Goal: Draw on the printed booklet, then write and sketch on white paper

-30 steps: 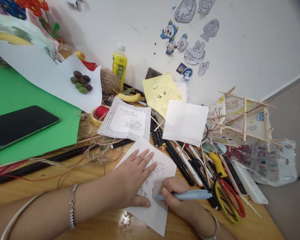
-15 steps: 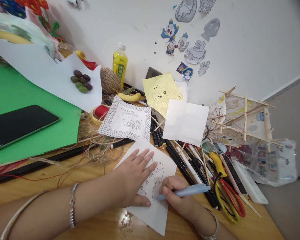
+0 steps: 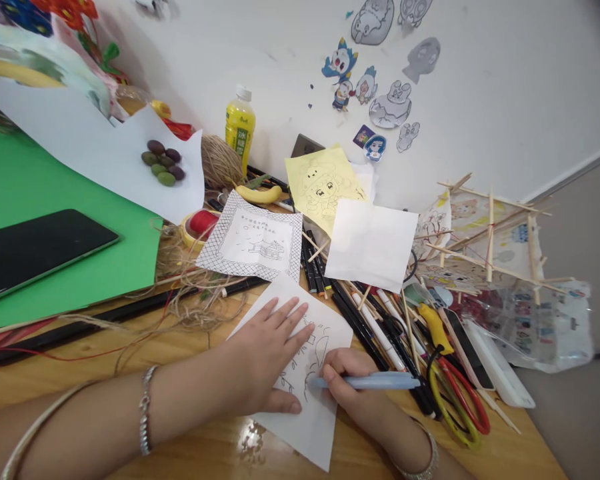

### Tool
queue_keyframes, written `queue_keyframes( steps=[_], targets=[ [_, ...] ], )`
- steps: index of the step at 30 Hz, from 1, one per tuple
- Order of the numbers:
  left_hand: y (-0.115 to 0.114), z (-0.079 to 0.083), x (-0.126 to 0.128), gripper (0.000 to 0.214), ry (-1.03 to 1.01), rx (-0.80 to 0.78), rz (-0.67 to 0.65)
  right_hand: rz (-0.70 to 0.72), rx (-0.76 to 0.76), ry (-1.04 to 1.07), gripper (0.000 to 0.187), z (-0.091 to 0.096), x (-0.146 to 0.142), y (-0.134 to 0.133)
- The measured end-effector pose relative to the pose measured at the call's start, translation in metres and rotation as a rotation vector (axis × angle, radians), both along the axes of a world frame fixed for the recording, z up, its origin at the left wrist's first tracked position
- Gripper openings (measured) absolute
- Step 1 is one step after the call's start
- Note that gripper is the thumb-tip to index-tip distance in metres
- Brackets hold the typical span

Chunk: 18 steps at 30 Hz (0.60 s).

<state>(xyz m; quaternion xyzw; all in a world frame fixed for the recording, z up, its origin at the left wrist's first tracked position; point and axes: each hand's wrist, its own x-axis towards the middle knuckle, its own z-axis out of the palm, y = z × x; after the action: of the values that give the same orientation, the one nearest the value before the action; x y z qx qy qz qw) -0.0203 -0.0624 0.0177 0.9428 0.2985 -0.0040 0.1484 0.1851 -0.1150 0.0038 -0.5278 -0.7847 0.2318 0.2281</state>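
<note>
My left hand (image 3: 270, 353) lies flat with its fingers spread on a white sheet with a line drawing (image 3: 307, 400), pressing it to the wooden table (image 3: 180, 360). My right hand (image 3: 353, 390) is closed round a light blue pen (image 3: 375, 381), whose tip touches the drawing near its middle. Both wrists wear bracelets. The lower part of the drawing is hidden under my hands.
Black markers (image 3: 360, 320), bamboo sticks and red and yellow scissors (image 3: 455, 400) lie to the right. Behind are a patterned drawing (image 3: 253, 243), a blank white square (image 3: 373, 243), a yellow drawing (image 3: 323, 183), a yellow bottle (image 3: 239, 130), twine (image 3: 195, 293), green paper (image 3: 55, 200) and a phone (image 3: 35, 250).
My right hand shifted the pen slightly up and to the left on the drawing. The left hand stayed where it was.
</note>
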Motion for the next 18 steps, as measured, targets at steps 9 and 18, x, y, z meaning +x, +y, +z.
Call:
queue_keyframes(
  steps=[9, 18],
  targets=[
    [-0.0004, -0.0005, -0.0016, 0.095, -0.032, 0.010, -0.001, -0.024, -0.006, 0.066, 0.036, -0.0050, -0.0007, 0.0025],
    [-0.0008, 0.0028, -0.0015, 0.095, 0.019, -0.010, -0.005, -0.013, -0.030, 0.142, 0.037, -0.0024, -0.0026, 0.0035]
  ],
)
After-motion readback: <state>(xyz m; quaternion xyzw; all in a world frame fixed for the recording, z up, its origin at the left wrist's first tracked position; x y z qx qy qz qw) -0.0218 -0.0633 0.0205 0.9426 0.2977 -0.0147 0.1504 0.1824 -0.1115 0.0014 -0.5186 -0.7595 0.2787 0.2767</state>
